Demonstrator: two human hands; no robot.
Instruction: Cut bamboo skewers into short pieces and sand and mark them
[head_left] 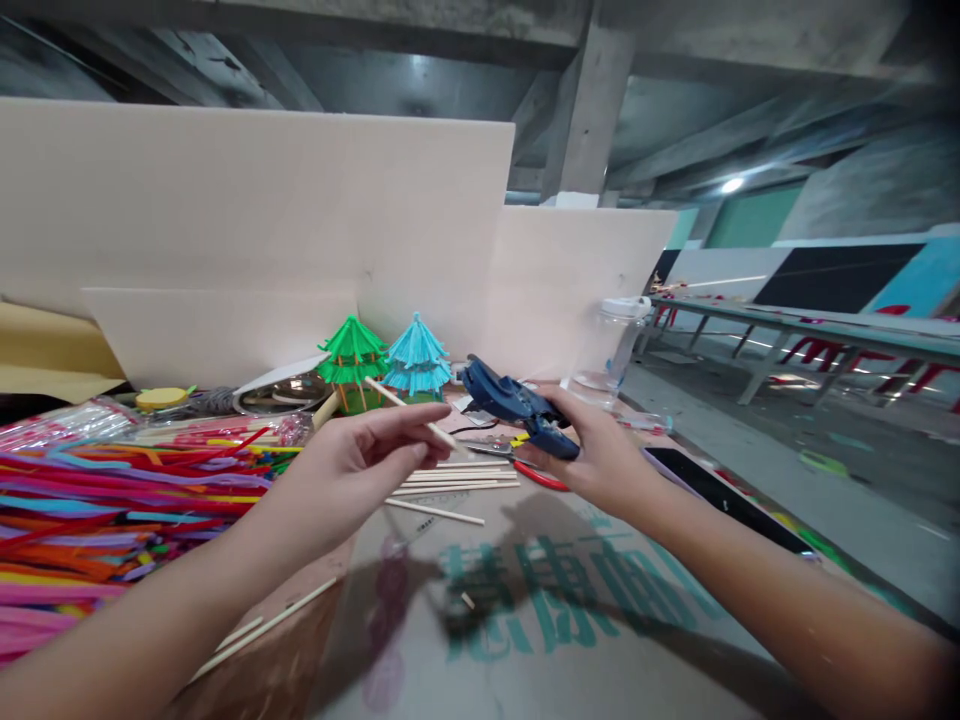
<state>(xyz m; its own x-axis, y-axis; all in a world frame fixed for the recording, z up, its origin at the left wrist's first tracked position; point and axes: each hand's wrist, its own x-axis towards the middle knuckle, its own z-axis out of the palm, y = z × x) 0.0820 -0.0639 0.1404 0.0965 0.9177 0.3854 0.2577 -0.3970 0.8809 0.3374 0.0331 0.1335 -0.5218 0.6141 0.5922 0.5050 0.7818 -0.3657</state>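
My left hand (pixel 375 450) is closed in a pinch on a thin pale wooden stick (pixel 405 408), which slants down to the right. Opposite it, my right hand (pixel 592 440) wraps round a dark blue hand tool (pixel 510 395) with a small yellow part below; its exact kind is unclear. A gap shows between stick and tool. Under the hands lie several loose wooden sticks (pixel 457 480), and near them red-handled scissors (pixel 544 477). Behind stand a green tiered umbrella-like model (pixel 354 350) and a light blue one (pixel 417 352). A short stick piece (pixel 468 600) lies closer to me.
Colourful pipe cleaners (pixel 135 510) heap up at left, near plastic packets (pixel 82 425). A clear bottle (pixel 606 350) stands at right rear, and a black phone-like device (pixel 727 500) lies by the right edge. White boards (pixel 247 200) rise behind the table.
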